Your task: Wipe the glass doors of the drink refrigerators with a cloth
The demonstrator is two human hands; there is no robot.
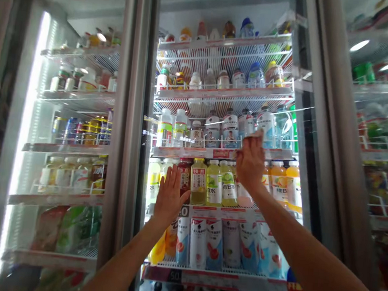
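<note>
My left hand [171,198] is raised with its palm forward and fingers stretched out, at the glass door [226,12] of the middle drinks fridge. Behind its fingers stand a dark red bottle [184,174] and a yellow bottle [198,182]. Higher and to the right, my right hand [251,162] is up against the same door, somewhat blurred. Under its fingertips shows what looks like a pale cloth [256,134], partly hidden by the fingers. White-labelled bottles [230,126] stand on the shelf behind that hand.
Orange drink bottles [279,178] stand right of my right wrist. Tall blue-and-white cartons [214,244] fill the shelf below. Metal door frames [129,112] separate the middle section from the left fridge [74,148] and the right fridge [383,157], both holding shelves of drinks.
</note>
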